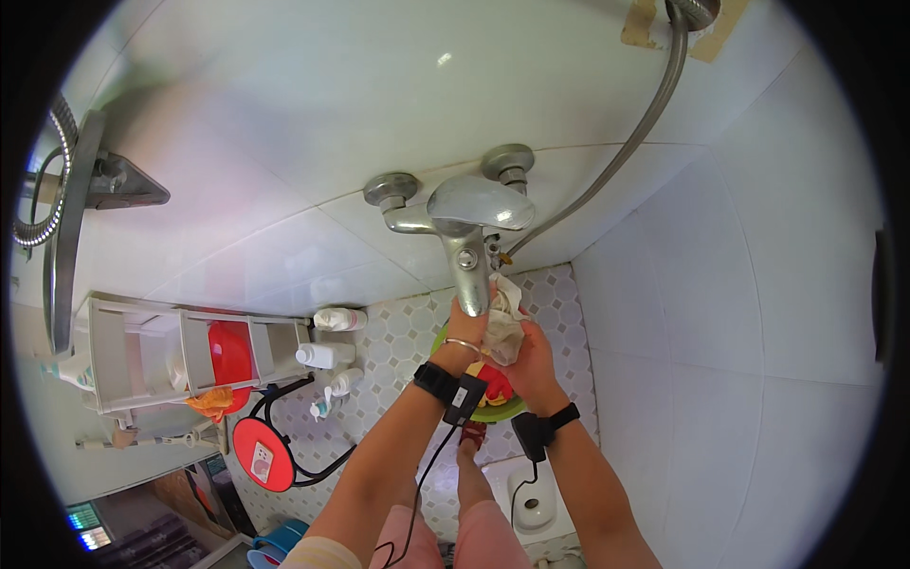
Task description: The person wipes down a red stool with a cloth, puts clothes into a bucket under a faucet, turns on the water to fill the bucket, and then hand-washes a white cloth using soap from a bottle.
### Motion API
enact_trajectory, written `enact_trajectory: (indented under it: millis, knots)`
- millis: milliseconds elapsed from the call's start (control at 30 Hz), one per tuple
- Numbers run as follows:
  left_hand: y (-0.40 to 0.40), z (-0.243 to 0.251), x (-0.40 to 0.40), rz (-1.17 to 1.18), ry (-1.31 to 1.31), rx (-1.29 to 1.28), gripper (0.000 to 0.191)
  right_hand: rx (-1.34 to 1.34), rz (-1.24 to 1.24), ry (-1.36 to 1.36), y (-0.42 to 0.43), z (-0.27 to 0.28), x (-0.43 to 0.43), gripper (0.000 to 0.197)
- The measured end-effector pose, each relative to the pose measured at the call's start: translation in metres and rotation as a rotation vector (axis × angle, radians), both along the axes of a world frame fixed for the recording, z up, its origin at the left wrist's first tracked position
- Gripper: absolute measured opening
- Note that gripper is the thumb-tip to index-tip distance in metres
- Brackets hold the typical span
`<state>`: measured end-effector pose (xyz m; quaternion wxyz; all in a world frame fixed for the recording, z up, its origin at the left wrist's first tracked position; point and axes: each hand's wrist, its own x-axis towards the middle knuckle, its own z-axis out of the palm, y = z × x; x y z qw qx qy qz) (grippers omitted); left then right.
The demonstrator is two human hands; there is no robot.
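Note:
A wet-looking, whitish cloth [506,323] is bunched between my two hands, just under and right of the spout of a chrome mixer tap [466,242]. My left hand [469,323] holds it from the left, partly hidden behind the spout. On its other side, my right hand [530,359] grips the lower part of the cloth. Below both hands, a green basin [506,412] stands on the tiled floor with red and yellow fabric [495,387] inside. Whether water runs from the spout cannot be told.
To the left are a white shelf rack [138,355] with a red basin [231,355], several white bottles [327,355], and a red round stool [259,434] bearing a phone [261,461]. A squat toilet [533,501] lies near my feet. A hose [633,142] runs down the wall.

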<state>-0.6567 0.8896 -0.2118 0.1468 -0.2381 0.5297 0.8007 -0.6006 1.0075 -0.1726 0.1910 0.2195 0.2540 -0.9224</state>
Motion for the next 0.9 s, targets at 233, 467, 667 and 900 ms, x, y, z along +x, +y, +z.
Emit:
enact_trajectory:
  millis: [233,467,667,900]
  knots:
    - [-0.035,0.017,0.025,-0.076,0.175,-0.096,0.025,-0.023,0.232,0.098,-0.016,0.008,-0.027,0.031]
    - [-0.060,0.039,0.046,0.221,0.028,0.004,0.037,0.174,0.086,0.268,-0.045,-0.009,-0.043,0.030]
    - [-0.053,0.050,0.038,0.072,-0.117,0.504,0.053,0.275,0.090,0.285,-0.049,0.022,-0.033,0.035]
    - [-0.026,0.017,0.010,0.052,-0.006,0.525,0.034,0.724,0.039,0.590,-0.029,0.024,0.001,0.040]
